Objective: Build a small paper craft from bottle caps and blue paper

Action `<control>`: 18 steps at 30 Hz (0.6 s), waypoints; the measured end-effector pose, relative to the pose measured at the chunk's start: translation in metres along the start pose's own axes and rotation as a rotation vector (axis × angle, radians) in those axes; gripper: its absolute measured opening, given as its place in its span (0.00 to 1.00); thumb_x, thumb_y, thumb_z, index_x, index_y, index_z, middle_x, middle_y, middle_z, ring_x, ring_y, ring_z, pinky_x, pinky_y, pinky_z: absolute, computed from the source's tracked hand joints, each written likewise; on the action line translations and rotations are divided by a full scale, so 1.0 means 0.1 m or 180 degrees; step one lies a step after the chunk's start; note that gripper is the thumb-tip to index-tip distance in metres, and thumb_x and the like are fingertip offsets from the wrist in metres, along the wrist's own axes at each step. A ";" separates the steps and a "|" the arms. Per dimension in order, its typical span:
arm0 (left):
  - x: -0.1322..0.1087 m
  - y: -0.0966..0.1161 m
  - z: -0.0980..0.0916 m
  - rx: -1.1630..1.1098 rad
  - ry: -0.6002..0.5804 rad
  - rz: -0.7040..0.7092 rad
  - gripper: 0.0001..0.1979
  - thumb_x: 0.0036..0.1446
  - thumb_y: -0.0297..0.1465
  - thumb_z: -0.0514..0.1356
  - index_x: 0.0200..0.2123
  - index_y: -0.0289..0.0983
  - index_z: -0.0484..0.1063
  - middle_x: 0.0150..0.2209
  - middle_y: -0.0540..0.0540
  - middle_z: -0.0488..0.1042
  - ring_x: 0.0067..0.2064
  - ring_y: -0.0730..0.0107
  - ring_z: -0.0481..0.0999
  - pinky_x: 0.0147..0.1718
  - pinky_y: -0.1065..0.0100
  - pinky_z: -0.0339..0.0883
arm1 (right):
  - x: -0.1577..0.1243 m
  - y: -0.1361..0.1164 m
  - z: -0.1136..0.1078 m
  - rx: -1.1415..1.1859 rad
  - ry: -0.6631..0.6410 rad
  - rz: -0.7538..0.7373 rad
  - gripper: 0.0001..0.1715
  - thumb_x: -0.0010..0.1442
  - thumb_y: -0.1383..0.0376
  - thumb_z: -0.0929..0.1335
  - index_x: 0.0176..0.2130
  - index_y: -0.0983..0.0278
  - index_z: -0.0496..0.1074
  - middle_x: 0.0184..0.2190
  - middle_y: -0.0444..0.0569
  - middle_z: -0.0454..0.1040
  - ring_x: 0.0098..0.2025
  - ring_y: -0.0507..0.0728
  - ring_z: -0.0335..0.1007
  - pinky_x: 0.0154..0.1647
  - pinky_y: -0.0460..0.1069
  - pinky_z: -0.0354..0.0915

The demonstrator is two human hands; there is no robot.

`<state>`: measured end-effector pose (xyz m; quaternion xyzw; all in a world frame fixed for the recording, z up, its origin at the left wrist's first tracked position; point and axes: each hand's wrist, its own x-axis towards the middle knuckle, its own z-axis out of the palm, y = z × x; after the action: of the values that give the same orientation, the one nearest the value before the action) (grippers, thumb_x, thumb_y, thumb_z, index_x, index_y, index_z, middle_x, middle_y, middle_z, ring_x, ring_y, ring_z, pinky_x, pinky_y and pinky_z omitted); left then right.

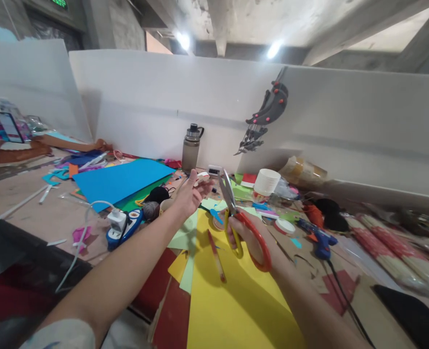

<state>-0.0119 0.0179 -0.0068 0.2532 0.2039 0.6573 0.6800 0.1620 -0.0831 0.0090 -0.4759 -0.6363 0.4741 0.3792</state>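
Observation:
My right hand (249, 235) grips a pair of scissors (241, 218) by the red and yellow handles, with the blades pointing up and away. To its left, my left hand (192, 196) is turned palm up, its fingers loosely curled. A small white piece (202, 178) with a touch of red shows between thumb and fingers; its kind is unclear. Below both hands lies a large yellow sheet (232, 305), on which rests a reddish pencil (216, 257). Pale green paper pieces (185, 230) lie under and beside the left hand.
A blue sheet (123, 179), a power strip (127, 228) and a water bottle (191, 150) stand or lie leftward. Stacked paper cups (266, 183), a blue glue gun (322, 242) with its cable, and wrapped stick bundles (392, 247) occupy the right. A white partition (134, 102) closes the back.

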 end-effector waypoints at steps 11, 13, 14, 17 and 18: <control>-0.06 0.03 0.03 0.0200 -0.0008 -0.0266 0.22 0.50 0.48 0.66 0.34 0.33 0.72 0.30 0.45 0.77 0.29 0.71 0.78 0.30 0.70 0.73 | -0.10 -0.14 -0.03 -0.0123 -0.0262 0.0413 0.15 0.54 0.52 0.66 0.30 0.61 0.62 0.19 0.37 0.62 0.16 0.48 0.60 0.15 0.44 0.58; -0.05 0.03 0.02 0.0214 -0.0042 -0.0303 0.22 0.51 0.48 0.65 0.34 0.33 0.73 0.29 0.45 0.76 0.29 0.71 0.78 0.32 0.70 0.74 | -0.10 -0.14 -0.03 -0.0119 -0.0262 0.0444 0.16 0.54 0.52 0.66 0.30 0.61 0.62 0.18 0.37 0.62 0.16 0.48 0.59 0.14 0.43 0.58; -0.05 0.02 0.01 0.0226 -0.0070 -0.0324 0.22 0.52 0.48 0.65 0.33 0.33 0.73 0.29 0.45 0.76 0.30 0.70 0.78 0.33 0.69 0.74 | -0.10 -0.15 -0.03 -0.0132 -0.0257 0.0458 0.16 0.54 0.52 0.67 0.29 0.61 0.62 0.18 0.37 0.62 0.16 0.48 0.59 0.14 0.43 0.57; -0.03 0.02 0.00 0.0250 -0.0122 -0.0367 0.21 0.53 0.48 0.64 0.33 0.33 0.73 0.28 0.45 0.76 0.32 0.68 0.78 0.35 0.67 0.75 | -0.10 -0.16 -0.03 -0.0157 -0.0231 0.0505 0.17 0.53 0.52 0.67 0.29 0.61 0.62 0.18 0.37 0.61 0.15 0.47 0.58 0.13 0.42 0.56; -0.03 0.01 0.00 0.0251 -0.0134 -0.0379 0.21 0.53 0.48 0.64 0.33 0.33 0.73 0.28 0.45 0.76 0.32 0.68 0.78 0.36 0.67 0.75 | -0.10 -0.17 -0.03 -0.0150 -0.0227 0.0523 0.17 0.53 0.52 0.67 0.29 0.61 0.61 0.18 0.37 0.61 0.15 0.47 0.58 0.13 0.42 0.56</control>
<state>-0.0129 0.0147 -0.0060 0.2810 0.2300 0.6017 0.7114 0.1629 -0.0936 0.0254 -0.5181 -0.6193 0.5052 0.3048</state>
